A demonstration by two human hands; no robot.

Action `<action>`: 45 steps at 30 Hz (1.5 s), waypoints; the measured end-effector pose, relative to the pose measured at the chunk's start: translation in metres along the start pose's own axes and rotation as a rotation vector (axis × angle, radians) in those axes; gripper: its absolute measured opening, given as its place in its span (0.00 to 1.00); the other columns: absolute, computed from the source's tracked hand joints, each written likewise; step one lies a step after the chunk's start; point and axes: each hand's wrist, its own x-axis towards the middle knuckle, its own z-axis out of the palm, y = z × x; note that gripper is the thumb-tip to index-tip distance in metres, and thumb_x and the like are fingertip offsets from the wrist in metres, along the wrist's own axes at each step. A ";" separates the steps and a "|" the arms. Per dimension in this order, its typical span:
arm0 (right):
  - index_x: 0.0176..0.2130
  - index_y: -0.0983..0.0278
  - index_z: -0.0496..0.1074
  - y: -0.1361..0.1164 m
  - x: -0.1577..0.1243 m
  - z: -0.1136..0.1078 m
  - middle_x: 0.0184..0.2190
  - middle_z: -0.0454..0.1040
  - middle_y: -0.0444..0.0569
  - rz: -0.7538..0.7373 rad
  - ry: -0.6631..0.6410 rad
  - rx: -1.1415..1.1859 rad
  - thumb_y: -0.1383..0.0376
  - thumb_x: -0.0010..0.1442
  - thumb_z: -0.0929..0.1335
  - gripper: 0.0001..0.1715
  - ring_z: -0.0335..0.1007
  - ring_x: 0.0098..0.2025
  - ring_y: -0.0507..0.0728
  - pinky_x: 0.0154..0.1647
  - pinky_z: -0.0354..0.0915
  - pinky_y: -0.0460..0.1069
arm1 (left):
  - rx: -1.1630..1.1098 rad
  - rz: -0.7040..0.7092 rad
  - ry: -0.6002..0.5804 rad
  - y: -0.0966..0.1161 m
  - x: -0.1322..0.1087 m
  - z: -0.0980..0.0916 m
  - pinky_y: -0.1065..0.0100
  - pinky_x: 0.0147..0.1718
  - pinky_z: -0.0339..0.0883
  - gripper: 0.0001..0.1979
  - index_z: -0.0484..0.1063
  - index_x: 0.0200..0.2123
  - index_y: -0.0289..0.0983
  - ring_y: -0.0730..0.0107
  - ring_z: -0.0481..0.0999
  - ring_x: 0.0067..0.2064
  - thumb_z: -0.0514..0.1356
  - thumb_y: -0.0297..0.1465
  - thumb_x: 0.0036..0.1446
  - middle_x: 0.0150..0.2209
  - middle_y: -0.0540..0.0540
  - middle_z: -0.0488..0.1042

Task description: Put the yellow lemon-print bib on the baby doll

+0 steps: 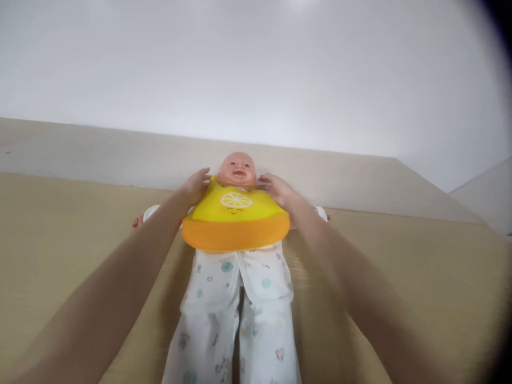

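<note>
A baby doll [238, 169] lies on its back in white patterned clothes [266, 309], arms out to the sides. Across its chest is a yellow bib [208, 208] with a lemon-slice face and an orange catch pocket [236, 234] at its lower edge. At the bib's upper edge on the left, beside the doll's neck, is my left hand [195, 186], its fingers stretched and apart. My right hand [278, 190] is on the other side, fingers pointing towards the neck near the bib's edge. Behind the neck, the bib's fastening is hidden.
The doll rests on a tan surface [400, 266]. A pale grey band [332, 178] runs behind its head, with a white wall [256, 80] beyond. The doll's small hands show past my forearms on both sides.
</note>
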 end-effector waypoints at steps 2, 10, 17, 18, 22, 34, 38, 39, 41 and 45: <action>0.36 0.65 0.68 0.000 0.014 0.004 0.31 0.72 0.48 0.067 -0.013 0.005 0.63 0.58 0.63 0.08 0.69 0.32 0.56 0.39 0.67 0.53 | -0.026 -0.011 -0.063 0.000 0.008 -0.001 0.61 0.29 0.74 0.18 0.74 0.34 0.32 0.56 0.78 0.28 0.52 0.41 0.58 0.26 0.38 0.77; 0.36 0.61 0.69 0.011 0.039 -0.001 0.32 0.74 0.46 0.032 -0.048 0.137 0.61 0.55 0.66 0.08 0.70 0.34 0.56 0.37 0.67 0.51 | -0.086 -0.058 -0.215 -0.004 0.012 -0.004 0.58 0.33 0.75 0.26 0.77 0.39 0.31 0.50 0.80 0.31 0.55 0.49 0.53 0.32 0.34 0.81; 0.35 0.60 0.72 0.010 0.034 0.002 0.34 0.76 0.44 -0.067 -0.035 0.251 0.64 0.51 0.67 0.08 0.70 0.33 0.55 0.36 0.68 0.50 | -0.206 0.064 -0.327 -0.001 -0.002 0.004 0.55 0.40 0.74 0.28 0.76 0.46 0.32 0.49 0.81 0.36 0.55 0.48 0.54 0.36 0.37 0.82; 0.34 0.61 0.72 0.009 0.033 0.002 0.34 0.76 0.44 -0.073 -0.024 0.279 0.65 0.51 0.67 0.08 0.70 0.32 0.55 0.35 0.68 0.50 | -0.217 0.079 -0.340 0.000 -0.005 0.006 0.54 0.41 0.74 0.28 0.76 0.47 0.32 0.49 0.81 0.37 0.55 0.48 0.55 0.36 0.37 0.82; 0.34 0.61 0.74 0.010 0.028 -0.001 0.31 0.76 0.42 -0.073 -0.043 0.350 0.66 0.50 0.67 0.09 0.71 0.33 0.56 0.37 0.69 0.51 | -0.256 0.117 -0.337 0.001 -0.018 0.013 0.51 0.45 0.73 0.27 0.74 0.49 0.32 0.47 0.80 0.40 0.56 0.47 0.55 0.40 0.37 0.81; 0.36 0.60 0.77 0.010 0.017 0.004 0.40 0.80 0.42 -0.237 -0.140 0.352 0.66 0.47 0.67 0.13 0.69 0.53 0.62 0.53 0.66 0.53 | -0.298 0.007 -0.188 -0.009 -0.024 0.017 0.56 0.43 0.75 0.23 0.75 0.48 0.36 0.51 0.81 0.40 0.60 0.44 0.54 0.40 0.42 0.82; 0.34 0.59 0.77 0.023 -0.025 0.014 0.40 0.79 0.42 -0.231 -0.135 0.348 0.65 0.47 0.68 0.11 0.69 0.53 0.61 0.54 0.65 0.53 | -0.313 0.004 -0.185 -0.020 -0.065 0.013 0.58 0.41 0.75 0.22 0.76 0.47 0.38 0.53 0.81 0.41 0.60 0.45 0.54 0.39 0.43 0.82; 0.34 0.59 0.77 0.029 -0.042 0.018 0.39 0.80 0.42 -0.227 -0.119 0.356 0.65 0.47 0.68 0.10 0.69 0.53 0.61 0.54 0.65 0.53 | -0.317 -0.005 -0.182 -0.025 -0.083 0.012 0.58 0.41 0.75 0.22 0.76 0.46 0.38 0.53 0.81 0.41 0.60 0.45 0.54 0.38 0.43 0.82; 0.33 0.59 0.77 0.044 -0.078 0.024 0.39 0.80 0.42 -0.229 -0.092 0.361 0.65 0.46 0.69 0.10 0.69 0.53 0.61 0.54 0.64 0.53 | -0.326 -0.013 -0.176 -0.034 -0.122 0.009 0.59 0.40 0.75 0.21 0.76 0.45 0.38 0.53 0.81 0.40 0.60 0.45 0.54 0.37 0.43 0.82; 0.34 0.58 0.78 0.068 -0.129 0.028 0.40 0.79 0.42 -0.262 -0.111 0.343 0.65 0.45 0.69 0.12 0.69 0.52 0.61 0.54 0.64 0.53 | -0.343 0.017 -0.116 -0.053 -0.176 0.006 0.61 0.35 0.74 0.17 0.77 0.39 0.37 0.56 0.81 0.36 0.62 0.43 0.52 0.35 0.43 0.82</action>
